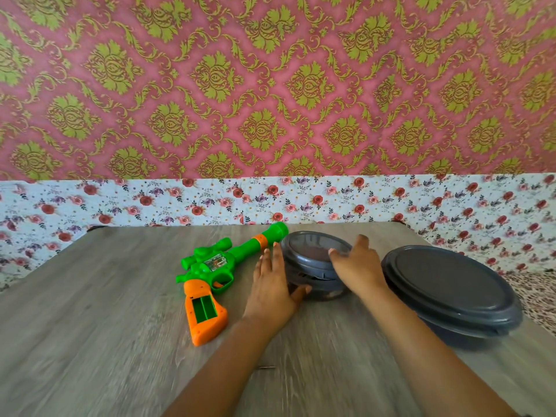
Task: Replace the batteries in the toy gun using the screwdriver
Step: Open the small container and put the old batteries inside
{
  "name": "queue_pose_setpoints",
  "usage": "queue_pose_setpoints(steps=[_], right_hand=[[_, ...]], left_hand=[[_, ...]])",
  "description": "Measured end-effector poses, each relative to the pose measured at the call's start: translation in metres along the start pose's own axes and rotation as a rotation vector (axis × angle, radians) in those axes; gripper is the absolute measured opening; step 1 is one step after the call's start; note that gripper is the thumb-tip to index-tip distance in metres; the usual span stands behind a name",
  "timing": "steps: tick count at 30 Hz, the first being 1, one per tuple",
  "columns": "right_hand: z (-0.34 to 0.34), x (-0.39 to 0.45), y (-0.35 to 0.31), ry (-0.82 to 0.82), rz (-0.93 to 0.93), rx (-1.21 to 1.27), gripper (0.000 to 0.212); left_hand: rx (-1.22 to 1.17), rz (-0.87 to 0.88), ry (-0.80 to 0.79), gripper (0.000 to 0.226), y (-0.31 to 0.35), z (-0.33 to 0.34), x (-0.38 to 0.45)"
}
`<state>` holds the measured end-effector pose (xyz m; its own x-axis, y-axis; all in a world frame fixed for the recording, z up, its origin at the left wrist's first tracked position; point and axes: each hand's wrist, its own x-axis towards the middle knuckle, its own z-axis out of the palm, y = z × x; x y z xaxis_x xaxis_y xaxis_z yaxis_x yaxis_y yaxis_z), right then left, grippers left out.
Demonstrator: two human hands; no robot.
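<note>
A green and orange toy gun [215,270] lies on the wooden table [90,326], barrel pointing to the far right. Its orange grip [204,314] faces up with the battery bay uncovered and green inside. Right of the gun stands a small round grey lidded container [310,257]. My left hand [272,285] rests flat against its left side, thumb at the front wall. My right hand [358,266] lies over its right rim, fingers spread. Neither a screwdriver nor batteries are in sight.
A larger grey lidded container [451,290] sits at the right, close to the table's right edge. A thin dark item [266,368] lies on the table near my left forearm. A floral-papered wall [270,200] rises behind the table.
</note>
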<state>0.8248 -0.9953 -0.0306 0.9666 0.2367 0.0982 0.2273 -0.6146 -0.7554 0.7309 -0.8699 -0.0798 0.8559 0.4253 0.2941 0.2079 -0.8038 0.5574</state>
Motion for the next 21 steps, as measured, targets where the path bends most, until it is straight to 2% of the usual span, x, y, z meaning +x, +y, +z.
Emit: queue_pose_setpoints(steps=[3, 8, 13, 18, 21], right_hand=[[0.007, 0.001, -0.001, -0.019, 0.111, 0.179, 0.06], [0.009, 0.002, 0.004, 0.036, 0.018, 0.181, 0.065], [0.011, 0.006, 0.009, 0.015, -0.037, -0.005, 0.061], [0.012, 0.009, 0.006, -0.019, -0.221, -0.343, 0.068], [0.015, 0.015, 0.0, -0.083, -0.264, -0.466, 0.071]], left_hand=[[-0.066, -0.03, -0.053, 0.1, 0.003, -0.001, -0.002], [-0.08, -0.055, -0.096, 0.108, 0.005, 0.0, -0.001], [-0.027, -0.031, -0.079, 0.1, 0.007, -0.002, -0.001], [0.051, 0.02, -0.082, 0.084, 0.001, -0.008, 0.003], [0.068, 0.013, -0.079, 0.077, 0.0, -0.011, 0.005]])
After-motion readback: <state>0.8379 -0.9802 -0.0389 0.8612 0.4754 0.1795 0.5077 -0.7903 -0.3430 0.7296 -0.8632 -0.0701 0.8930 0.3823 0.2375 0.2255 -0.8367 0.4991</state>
